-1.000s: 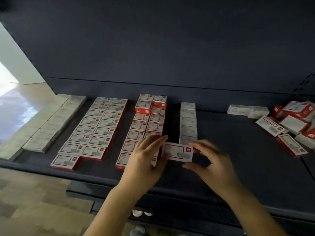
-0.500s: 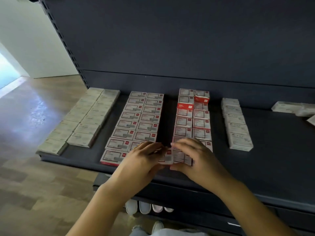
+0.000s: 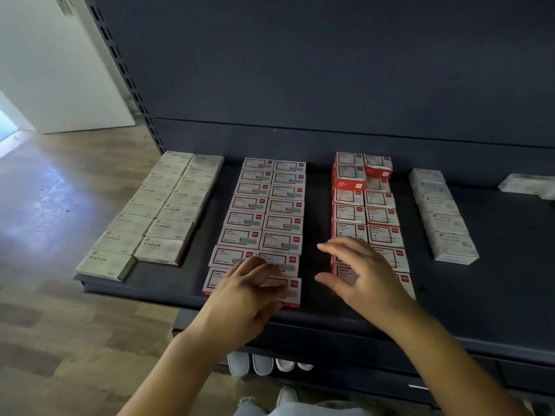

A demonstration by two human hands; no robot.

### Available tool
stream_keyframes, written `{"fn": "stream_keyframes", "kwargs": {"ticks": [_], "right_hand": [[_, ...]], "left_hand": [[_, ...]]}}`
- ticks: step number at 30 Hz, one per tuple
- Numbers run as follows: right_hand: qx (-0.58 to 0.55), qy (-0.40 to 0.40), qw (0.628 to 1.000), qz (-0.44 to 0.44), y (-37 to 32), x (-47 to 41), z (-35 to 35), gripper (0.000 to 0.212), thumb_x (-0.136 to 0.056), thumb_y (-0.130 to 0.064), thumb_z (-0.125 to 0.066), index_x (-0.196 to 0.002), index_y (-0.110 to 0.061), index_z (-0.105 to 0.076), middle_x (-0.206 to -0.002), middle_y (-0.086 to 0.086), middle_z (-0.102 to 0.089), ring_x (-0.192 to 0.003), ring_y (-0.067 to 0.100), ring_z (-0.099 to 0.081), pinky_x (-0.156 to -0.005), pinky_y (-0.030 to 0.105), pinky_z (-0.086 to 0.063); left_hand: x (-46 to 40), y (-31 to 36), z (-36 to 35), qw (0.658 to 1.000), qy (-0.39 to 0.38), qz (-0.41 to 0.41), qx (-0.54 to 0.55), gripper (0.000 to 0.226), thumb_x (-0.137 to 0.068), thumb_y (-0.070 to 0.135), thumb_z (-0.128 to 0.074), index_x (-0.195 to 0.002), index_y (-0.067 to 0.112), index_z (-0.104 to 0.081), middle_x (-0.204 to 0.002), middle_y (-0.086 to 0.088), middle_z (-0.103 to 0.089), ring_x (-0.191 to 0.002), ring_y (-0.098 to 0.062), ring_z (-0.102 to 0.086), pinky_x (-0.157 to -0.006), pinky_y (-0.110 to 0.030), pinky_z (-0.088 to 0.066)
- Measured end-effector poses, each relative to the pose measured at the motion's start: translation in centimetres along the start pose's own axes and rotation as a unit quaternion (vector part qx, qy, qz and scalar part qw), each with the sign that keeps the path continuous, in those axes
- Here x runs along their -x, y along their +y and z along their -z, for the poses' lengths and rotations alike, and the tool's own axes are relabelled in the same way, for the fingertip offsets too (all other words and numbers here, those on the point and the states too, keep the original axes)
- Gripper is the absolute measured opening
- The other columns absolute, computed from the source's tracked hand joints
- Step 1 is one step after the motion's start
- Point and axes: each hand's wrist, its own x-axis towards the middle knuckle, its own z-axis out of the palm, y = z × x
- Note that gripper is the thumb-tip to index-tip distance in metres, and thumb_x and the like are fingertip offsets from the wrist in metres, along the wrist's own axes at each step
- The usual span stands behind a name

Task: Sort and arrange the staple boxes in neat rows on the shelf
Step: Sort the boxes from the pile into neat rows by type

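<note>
A dark shelf (image 3: 495, 283) is shown carrying staple boxes in 4 blocks. At far left, 2 rows of pale boxes (image 3: 156, 214) are laid; beside them, 2 rows of red-edged boxes (image 3: 264, 217); then a taller red stack (image 3: 365, 202); then 1 row of white boxes (image 3: 441, 214). The left hand (image 3: 243, 298) is laid, fingers bent, on the front box (image 3: 289, 291) of the second block. The right hand (image 3: 357, 274) is held above the red stack, fingers spread, nothing gripped.

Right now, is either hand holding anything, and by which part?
The left hand touches the front white-and-red staple box on its top face with bent fingers; a grip cannot be confirmed. The right hand is open, holding nothing.
</note>
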Motion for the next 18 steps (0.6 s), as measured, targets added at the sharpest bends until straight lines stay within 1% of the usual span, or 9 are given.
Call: {"fn": "stream_keyframes", "kwargs": {"ticks": [2, 4, 6, 8, 10, 13, 16, 18], "right_hand": [[0.003, -0.002, 1.0, -0.006, 0.2, -0.1, 0.1, 0.045, -0.077, -0.025, -0.073, -0.119, -0.014, -0.061, -0.111, -0.01, -0.055, -0.106, -0.002, -0.043, -0.088, 0.003, -0.027], [0.005, -0.002, 1.0, -0.01, 0.4, -0.1, 0.2, 0.045, -0.077, -0.025, -0.073, -0.12, -0.014, -0.062, -0.111, -0.011, -0.053, -0.106, -0.006, -0.04, -0.089, -0.002, -0.025], [0.006, 0.004, 1.0, -0.014, 0.6, -0.1, 0.2, 0.044, -0.077, -0.025, -0.072, -0.119, -0.014, -0.062, -0.112, -0.011, -0.053, -0.107, -0.005, -0.04, -0.089, -0.001, -0.025], [0.006, 0.014, 1.0, -0.014, 0.8, 0.1, 0.2, 0.042, -0.078, -0.026, -0.072, -0.117, -0.013, -0.063, -0.111, -0.007, -0.057, -0.105, -0.005, -0.041, -0.088, 0.005, -0.028], [0.016, 0.023, 1.0, -0.011, 0.7, 0.3, 0.0, 0.04, -0.077, -0.03, -0.067, -0.113, -0.012, -0.065, -0.109, -0.004, -0.06, -0.104, -0.002, -0.043, -0.089, 0.011, -0.029], [0.053, 0.013, 0.998, 0.025, 0.2, 0.6, -0.6, 0.032, -0.074, -0.031, -0.064, -0.1, -0.014, -0.071, -0.102, -0.003, -0.062, -0.1, 0.007, -0.051, -0.087, 0.021, -0.039], [0.121, -0.006, 0.988, 0.093, -0.6, 0.7, -1.6, 0.013, -0.067, -0.028, -0.074, -0.076, -0.019, -0.074, -0.092, -0.005, -0.063, -0.092, 0.018, -0.057, -0.081, 0.032, -0.046], [0.157, -0.033, 0.981, 0.113, -1.0, 0.6, -2.2, 0.014, -0.059, -0.026, -0.084, -0.067, -0.023, -0.074, -0.082, -0.007, -0.06, -0.083, 0.019, -0.057, -0.072, 0.035, -0.05]], "left_hand": [[0.2, -0.3, -0.2, 1.0, 0.002, 0.007, 0.002, 0.022, -0.079, 0.031, -0.056, -0.09, 0.021, -0.072, -0.11, 0.003, -0.056, -0.105, -0.021, -0.049, -0.079, -0.037, -0.053], [0.3, -0.6, -0.3, 1.0, -0.01, 0.016, 0.01, 0.023, -0.08, 0.033, -0.056, -0.091, 0.023, -0.074, -0.118, 0.003, -0.059, -0.117, -0.024, -0.047, -0.086, -0.044, -0.052], [0.4, -0.9, -0.4, 0.999, -0.028, 0.022, 0.016, 0.024, -0.082, 0.034, -0.055, -0.092, 0.024, -0.074, -0.125, 0.002, -0.06, -0.126, -0.03, -0.046, -0.091, -0.05, -0.048], [0.7, -1.2, -0.7, 0.999, -0.032, 0.028, 0.03, 0.024, -0.083, 0.034, -0.055, -0.094, 0.023, -0.074, -0.127, 0.002, -0.059, -0.128, -0.03, -0.046, -0.092, -0.051, -0.048], [1.1, -1.4, -0.6, 0.998, -0.031, 0.034, 0.038, 0.024, -0.084, 0.034, -0.056, -0.096, 0.023, -0.074, -0.128, 0.002, -0.059, -0.129, -0.026, -0.046, -0.093, -0.049, -0.048], [1.7, -1.9, -0.3, 0.999, -0.021, 0.036, 0.027, 0.026, -0.085, 0.035, -0.055, -0.101, 0.025, -0.073, -0.128, 0.004, -0.059, -0.128, -0.019, -0.047, -0.095, -0.042, -0.047], [2.2, -2.4, 0.2, 0.999, -0.012, 0.038, 0.018, 0.029, -0.088, 0.038, -0.052, -0.107, 0.026, -0.071, -0.128, 0.004, -0.058, -0.125, -0.016, -0.049, -0.097, -0.039, -0.045], [2.5, -2.7, 0.5, 0.999, -0.011, 0.043, 0.01, 0.034, -0.094, 0.043, -0.044, -0.109, 0.026, -0.07, -0.128, 0.004, -0.058, -0.125, -0.015, -0.05, -0.098, -0.037, -0.044]]}}
